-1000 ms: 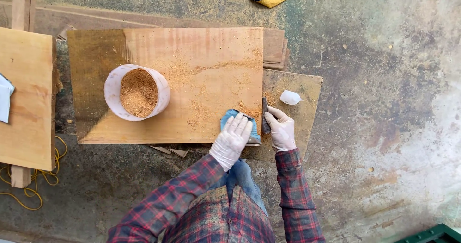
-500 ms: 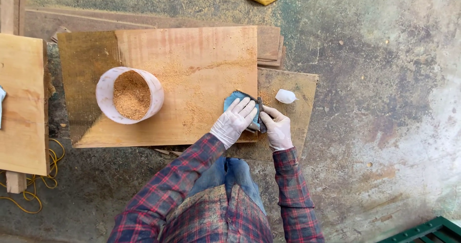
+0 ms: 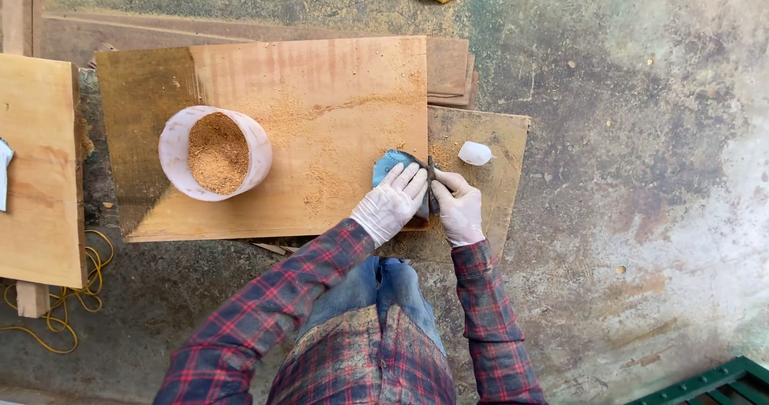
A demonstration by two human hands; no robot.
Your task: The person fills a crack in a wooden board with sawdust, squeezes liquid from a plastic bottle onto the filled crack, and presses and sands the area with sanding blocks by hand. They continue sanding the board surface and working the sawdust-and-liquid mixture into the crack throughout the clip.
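Left hand: our left hand (image 3: 391,205), in a white glove, lies with fingers spread flat on the blue pad (image 3: 390,165); it presses down rather than pinches.
Right hand: our right hand (image 3: 458,206), also gloved, is curled around a thin dark tool (image 3: 431,182), which stands between the two hands; how tight the hold is we cannot tell.
Blue pad: it sits at the right edge of the board (image 3: 320,92), mostly under our left fingers, with only its upper left corner showing. The tool touches its right side.
Hands together: they are just beside each other, almost touching, over the seam where the board meets the lower plank (image 3: 501,145).
Tub: a white round tub (image 3: 178,145) of sawdust (image 3: 217,153) stands on the left part of the board, well apart from both hands.
White lump: a small white lump (image 3: 475,153) lies on the plank, near and above our right hand.
Dust: loose sawdust is strewn over the board between tub and pad.
Left side: another plank (image 3: 36,165) lies at the left, with yellow cord (image 3: 64,317) on the floor (image 3: 641,173) below it.
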